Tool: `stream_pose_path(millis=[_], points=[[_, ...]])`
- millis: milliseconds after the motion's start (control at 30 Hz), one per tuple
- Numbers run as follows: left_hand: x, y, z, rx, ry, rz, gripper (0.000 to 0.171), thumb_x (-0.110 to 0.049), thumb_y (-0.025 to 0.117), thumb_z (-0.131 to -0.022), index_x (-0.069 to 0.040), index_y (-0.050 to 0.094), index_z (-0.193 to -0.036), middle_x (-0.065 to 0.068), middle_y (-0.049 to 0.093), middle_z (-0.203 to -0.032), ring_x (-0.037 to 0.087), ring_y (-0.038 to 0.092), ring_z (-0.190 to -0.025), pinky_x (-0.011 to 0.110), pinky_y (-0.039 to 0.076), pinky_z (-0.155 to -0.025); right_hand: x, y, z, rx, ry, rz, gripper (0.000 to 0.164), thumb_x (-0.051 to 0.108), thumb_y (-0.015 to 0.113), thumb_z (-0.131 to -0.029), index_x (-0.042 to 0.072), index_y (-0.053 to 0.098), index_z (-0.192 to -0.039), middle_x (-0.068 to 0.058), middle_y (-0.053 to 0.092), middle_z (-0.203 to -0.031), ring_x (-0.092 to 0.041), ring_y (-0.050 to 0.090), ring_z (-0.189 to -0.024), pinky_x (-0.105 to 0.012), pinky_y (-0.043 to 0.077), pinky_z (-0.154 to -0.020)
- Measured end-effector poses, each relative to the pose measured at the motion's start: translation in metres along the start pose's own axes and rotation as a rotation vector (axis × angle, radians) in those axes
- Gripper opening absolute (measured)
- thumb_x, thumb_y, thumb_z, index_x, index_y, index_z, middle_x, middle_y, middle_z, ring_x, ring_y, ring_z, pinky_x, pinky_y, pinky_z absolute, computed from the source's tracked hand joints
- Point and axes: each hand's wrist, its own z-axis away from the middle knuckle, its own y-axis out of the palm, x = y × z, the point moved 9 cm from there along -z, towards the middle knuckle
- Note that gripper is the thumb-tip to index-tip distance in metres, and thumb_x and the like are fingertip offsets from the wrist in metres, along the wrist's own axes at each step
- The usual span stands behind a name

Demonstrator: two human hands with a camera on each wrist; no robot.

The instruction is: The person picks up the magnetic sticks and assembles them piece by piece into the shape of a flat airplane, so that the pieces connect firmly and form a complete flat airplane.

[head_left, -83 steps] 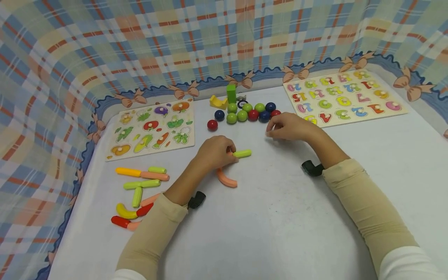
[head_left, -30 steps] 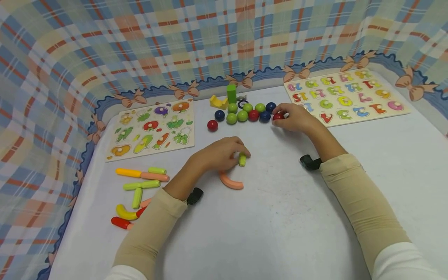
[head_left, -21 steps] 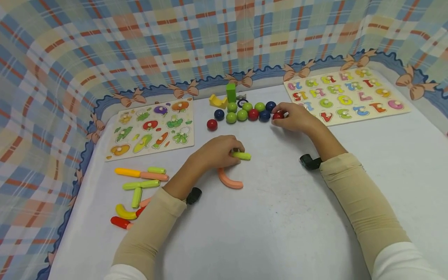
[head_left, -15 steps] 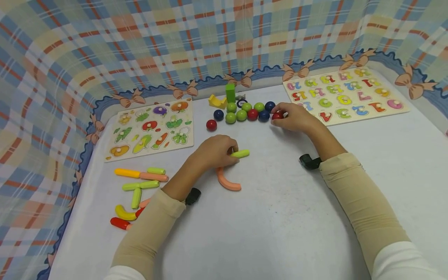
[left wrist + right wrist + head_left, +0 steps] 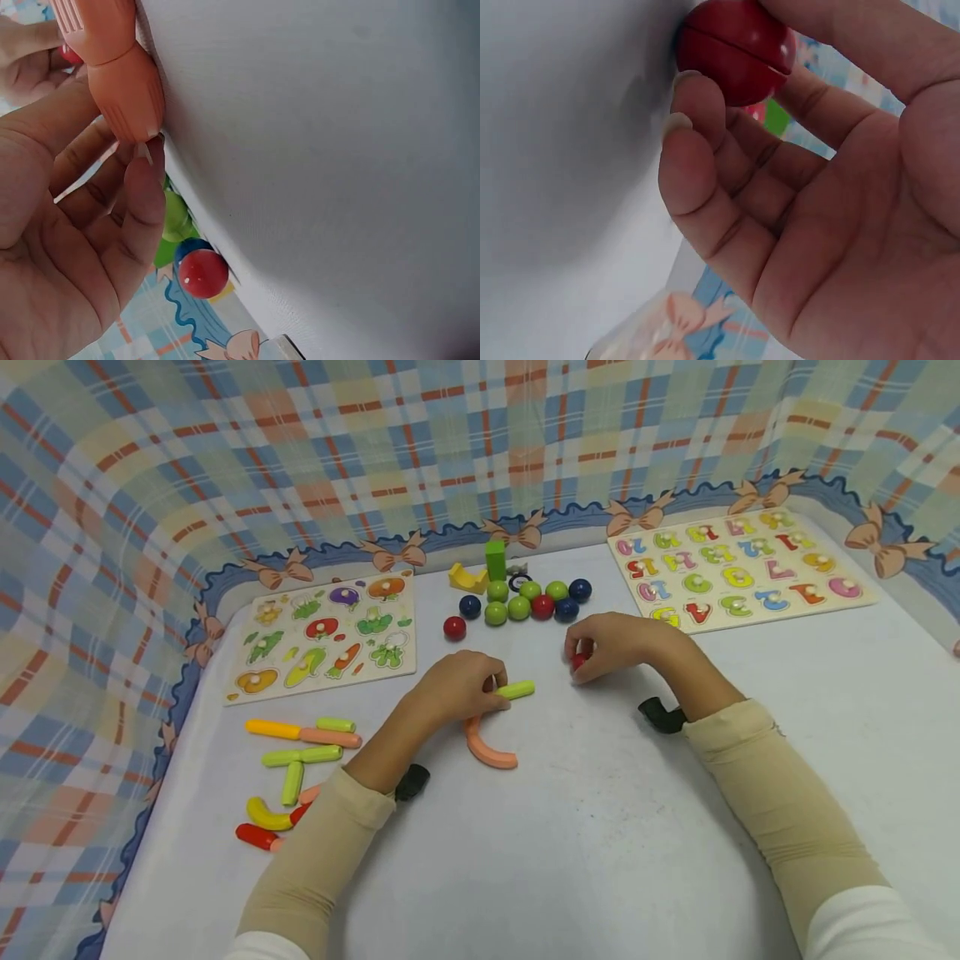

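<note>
My left hand [image 5: 461, 685] grips a light green stick [image 5: 517, 690] between thumb and finger, one end jutting out to the right. Curving below that hand is an orange arc piece [image 5: 491, 752]; close up, the left wrist view has two orange pieces [image 5: 124, 82] end to end against the fingers, and the green stick is hidden there. Thumb and fingers of my right hand [image 5: 611, 643] pinch a red ball [image 5: 735, 49] with a slit round it, close to the tabletop. Only part of this ball shows in the head view.
Behind the hands lie green, blue and red balls [image 5: 519, 607], a green block [image 5: 496, 562] and a yellow piece [image 5: 468, 579]. A vegetable puzzle board [image 5: 292, 639] is at left, a number board [image 5: 750, 564] at right. Coloured sticks [image 5: 303, 756] lie left of my left arm.
My right hand took hold of the red ball at the row's right end and brought it nearer, slightly left. My left hand turned the green stick, then returned it to pointing right.
</note>
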Motion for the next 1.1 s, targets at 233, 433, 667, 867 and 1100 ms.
stream_pose_path(millis=[233, 433, 667, 867, 1100], points=[[-0.003, 0.001, -0.002, 0.003, 0.045, 0.010, 0.025, -0.036, 0.070, -0.078, -0.021, 0.064, -0.096, -0.006, 0.056, -0.077, 0.010, 0.049, -0.071, 0.024, 0.040, -0.061, 0.039, 0.020, -0.006, 0.044, -0.122, 0.016, 0.025, 0.026, 0.073, -0.076, 0.015, 0.062, -0.096, -0.002, 0.056, -0.085, -0.020, 0.049, -0.080, -0.031, 0.042, -0.066], [-0.002, 0.001, -0.002, 0.007, 0.035, 0.011, 0.027, -0.036, 0.070, -0.078, -0.022, 0.064, -0.100, -0.006, 0.057, -0.078, 0.010, 0.049, -0.073, 0.025, 0.040, -0.063, 0.050, 0.029, -0.008, 0.050, -0.177, 0.014, 0.023, 0.026, 0.072, -0.076, 0.016, 0.063, -0.093, -0.001, 0.056, -0.081, -0.019, 0.049, -0.077, -0.031, 0.041, -0.064], [0.001, 0.002, 0.000, 0.010, 0.021, 0.027, 0.027, -0.036, 0.070, -0.078, -0.022, 0.065, -0.100, -0.006, 0.057, -0.077, 0.010, 0.050, -0.070, 0.025, 0.040, -0.060, 0.052, 0.029, -0.012, 0.042, -0.201, 0.014, 0.017, 0.028, 0.070, -0.078, 0.017, 0.063, -0.089, 0.000, 0.056, -0.077, -0.017, 0.049, -0.073, -0.030, 0.041, -0.063], [0.004, 0.001, 0.002, 0.000, 0.000, 0.035, 0.025, -0.037, 0.067, -0.080, -0.022, 0.064, -0.100, -0.006, 0.057, -0.076, 0.010, 0.050, -0.070, 0.026, 0.040, -0.060, 0.048, 0.023, -0.012, 0.022, -0.208, 0.009, 0.022, 0.035, 0.072, -0.076, 0.018, 0.065, -0.089, -0.001, 0.054, -0.081, -0.018, 0.048, -0.076, -0.031, 0.040, -0.064], [0.012, -0.002, 0.009, -0.002, -0.055, 0.050, 0.024, -0.040, 0.059, -0.085, -0.021, 0.064, -0.099, -0.006, 0.058, -0.078, 0.011, 0.051, -0.070, 0.026, 0.041, -0.060, 0.029, 0.022, -0.011, 0.108, -0.175, -0.106, 0.035, 0.047, 0.065, -0.078, 0.019, 0.063, -0.099, -0.002, 0.058, -0.085, -0.020, 0.051, -0.077, -0.033, 0.042, -0.065]])
